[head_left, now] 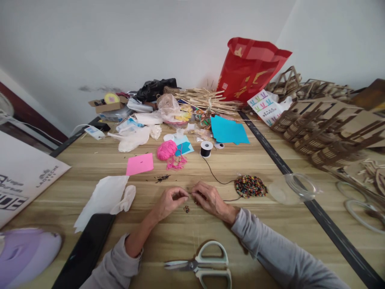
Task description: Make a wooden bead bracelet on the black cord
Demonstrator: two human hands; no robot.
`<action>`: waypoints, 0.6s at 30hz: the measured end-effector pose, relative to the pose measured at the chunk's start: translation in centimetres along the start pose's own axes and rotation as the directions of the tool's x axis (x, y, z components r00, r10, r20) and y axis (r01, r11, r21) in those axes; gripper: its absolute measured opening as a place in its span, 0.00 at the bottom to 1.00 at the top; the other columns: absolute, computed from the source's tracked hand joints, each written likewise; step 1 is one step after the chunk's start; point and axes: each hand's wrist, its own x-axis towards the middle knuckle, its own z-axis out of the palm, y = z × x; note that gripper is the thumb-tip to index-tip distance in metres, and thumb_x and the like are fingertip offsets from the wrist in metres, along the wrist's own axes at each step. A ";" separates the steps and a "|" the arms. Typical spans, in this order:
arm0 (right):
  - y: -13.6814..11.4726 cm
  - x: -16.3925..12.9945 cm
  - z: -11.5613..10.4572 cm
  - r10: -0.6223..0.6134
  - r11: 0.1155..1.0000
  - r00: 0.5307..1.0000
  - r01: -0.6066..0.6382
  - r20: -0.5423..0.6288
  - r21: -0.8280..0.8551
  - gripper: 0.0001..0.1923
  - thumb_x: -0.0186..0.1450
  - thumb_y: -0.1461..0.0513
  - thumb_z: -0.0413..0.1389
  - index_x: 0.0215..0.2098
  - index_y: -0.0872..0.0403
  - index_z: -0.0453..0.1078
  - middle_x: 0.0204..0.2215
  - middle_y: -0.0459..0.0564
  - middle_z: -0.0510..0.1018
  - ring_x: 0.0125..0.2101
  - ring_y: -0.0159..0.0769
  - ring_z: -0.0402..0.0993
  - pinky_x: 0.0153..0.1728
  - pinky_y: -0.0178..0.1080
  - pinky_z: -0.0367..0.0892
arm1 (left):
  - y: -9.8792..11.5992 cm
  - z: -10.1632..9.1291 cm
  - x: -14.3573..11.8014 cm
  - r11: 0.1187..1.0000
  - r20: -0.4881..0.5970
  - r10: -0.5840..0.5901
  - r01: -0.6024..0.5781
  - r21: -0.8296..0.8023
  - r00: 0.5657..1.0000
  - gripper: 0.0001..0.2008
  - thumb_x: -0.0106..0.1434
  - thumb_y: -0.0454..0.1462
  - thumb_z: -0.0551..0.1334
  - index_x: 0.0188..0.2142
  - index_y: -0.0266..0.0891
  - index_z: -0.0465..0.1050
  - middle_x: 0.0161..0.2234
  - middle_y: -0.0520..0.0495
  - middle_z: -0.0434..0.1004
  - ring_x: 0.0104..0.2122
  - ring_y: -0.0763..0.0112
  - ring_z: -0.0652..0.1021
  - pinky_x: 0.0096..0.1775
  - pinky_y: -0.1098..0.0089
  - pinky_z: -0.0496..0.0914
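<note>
My left hand [173, 202] pinches a dark cord, thumb and forefinger pressed together at its end. Close beside it, my right hand [208, 196] has its fingers closed on the same thin dark cord. A few small beads [187, 209] rest on the wood just below the gap between my hands. To the right lies a coiled heap of multicoloured bead strands [250, 186], with dark cord running toward it from a spool of black cord [206, 149]. Scissors [200, 265] with pale handles lie slightly spread nearer my body.
Short black cord pieces [163, 178], pink paper [140, 163] and pink yarn [167, 150] lie beyond my hands. A black phone-like slab [87, 249] and white tissue [102, 196] are at left. Blue sheets [230, 129], a red bag [249, 72] and woven baskets [315, 136] stand farther right.
</note>
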 end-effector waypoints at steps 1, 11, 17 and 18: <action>0.0 0.0 0.0 -0.001 1.000 1.000 0.001 0.002 -0.001 0.08 0.69 0.63 0.47 0.34 0.54 0.66 0.28 0.50 0.71 0.28 0.34 0.67 0.30 0.35 0.63 | -0.1 -0.1 0.1 0.999 -0.008 -0.009 0.009 -0.032 1.000 0.07 0.56 0.37 0.62 0.30 0.33 0.74 0.27 0.47 0.77 0.28 0.71 0.74 0.33 0.71 0.69; -0.1 0.0 0.0 -0.018 1.000 0.999 0.017 0.027 0.007 0.08 0.69 0.63 0.47 0.33 0.54 0.66 0.27 0.50 0.71 0.28 0.34 0.67 0.30 0.35 0.64 | -0.2 -0.3 0.5 0.985 -0.023 -0.054 0.050 -0.162 0.998 0.10 0.53 0.40 0.66 0.28 0.34 0.74 0.28 0.47 0.78 0.30 0.69 0.76 0.36 0.69 0.71; 0.0 -0.1 0.1 -0.002 1.000 1.000 0.002 0.028 0.019 0.08 0.69 0.63 0.48 0.33 0.54 0.66 0.27 0.50 0.71 0.28 0.34 0.67 0.30 0.35 0.64 | -0.2 -0.3 0.5 0.979 0.005 -0.066 0.065 -0.192 0.998 0.11 0.52 0.41 0.66 0.29 0.34 0.74 0.29 0.46 0.79 0.31 0.68 0.77 0.37 0.68 0.71; 0.0 -0.1 0.1 -0.001 1.000 1.000 0.000 0.030 0.021 0.07 0.68 0.63 0.48 0.33 0.54 0.66 0.27 0.50 0.71 0.28 0.34 0.68 0.30 0.35 0.64 | -0.3 -0.3 0.5 0.980 0.005 -0.064 0.064 -0.186 0.998 0.10 0.52 0.40 0.66 0.29 0.34 0.74 0.29 0.46 0.79 0.31 0.68 0.77 0.37 0.68 0.71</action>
